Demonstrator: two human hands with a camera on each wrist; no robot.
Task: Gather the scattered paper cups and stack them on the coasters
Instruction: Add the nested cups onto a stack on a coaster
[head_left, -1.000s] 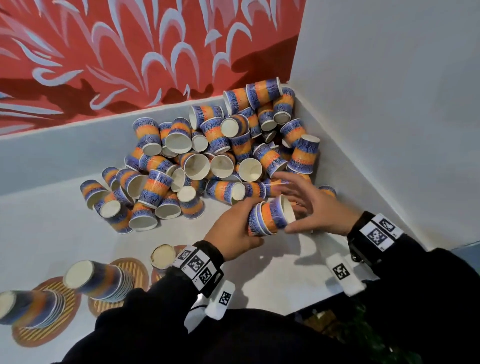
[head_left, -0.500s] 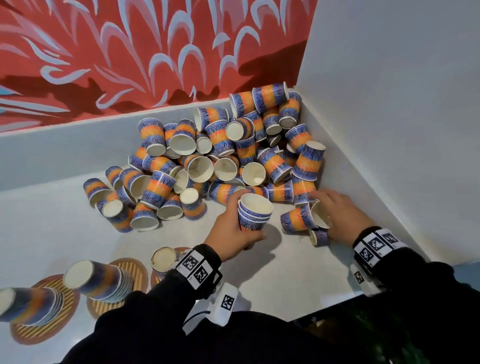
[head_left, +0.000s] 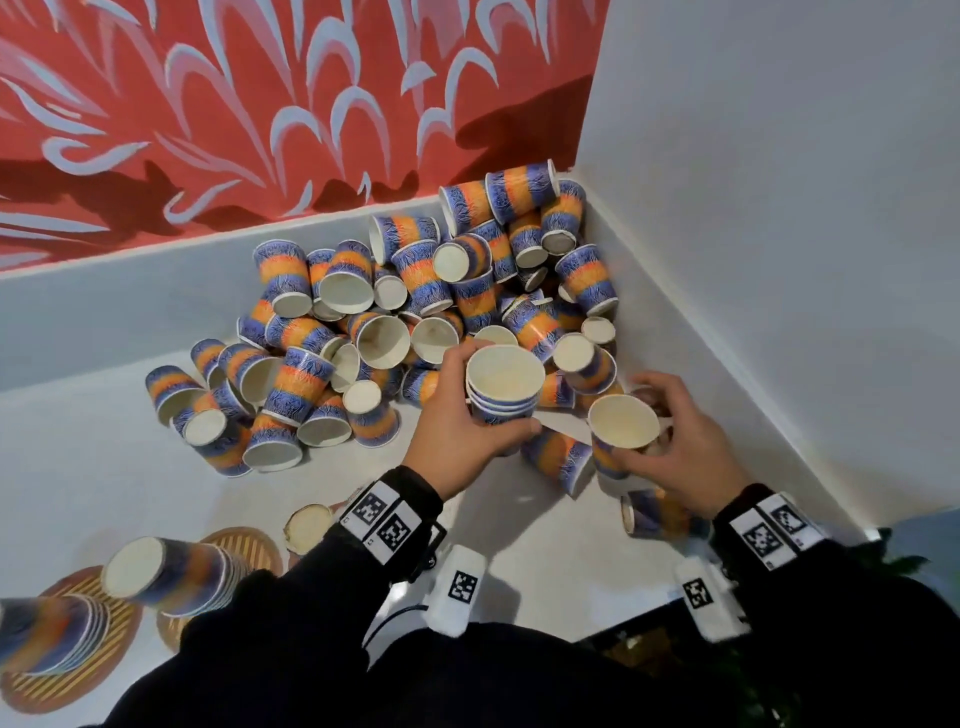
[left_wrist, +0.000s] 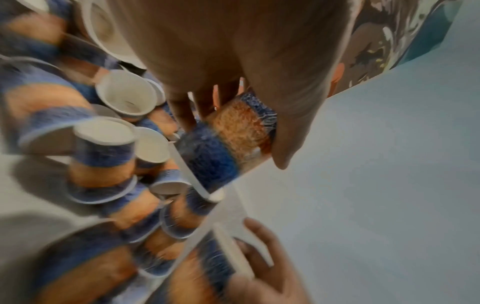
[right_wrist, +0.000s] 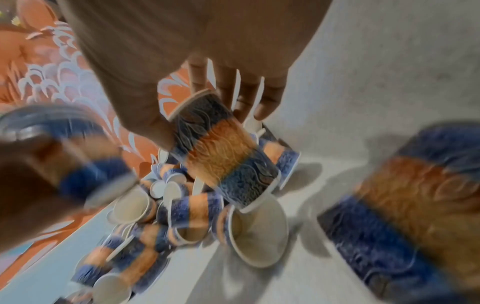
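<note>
left hand (head_left: 462, 426) grips nested cups (head_left: 503, 385), right hand (head_left: 675, 457) one cup (head_left: 621, 431)

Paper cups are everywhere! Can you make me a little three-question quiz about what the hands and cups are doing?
1. True or false: the left hand holds a nested stack of cups, mouths up.
2. What does the right hand hold? A) a coaster B) a single cup C) nothing
3. Fill in: the loose cup pile lies in the ____ where the red patterned wall meets the plain white wall.

Key
1. True.
2. B.
3. Corner.
</note>
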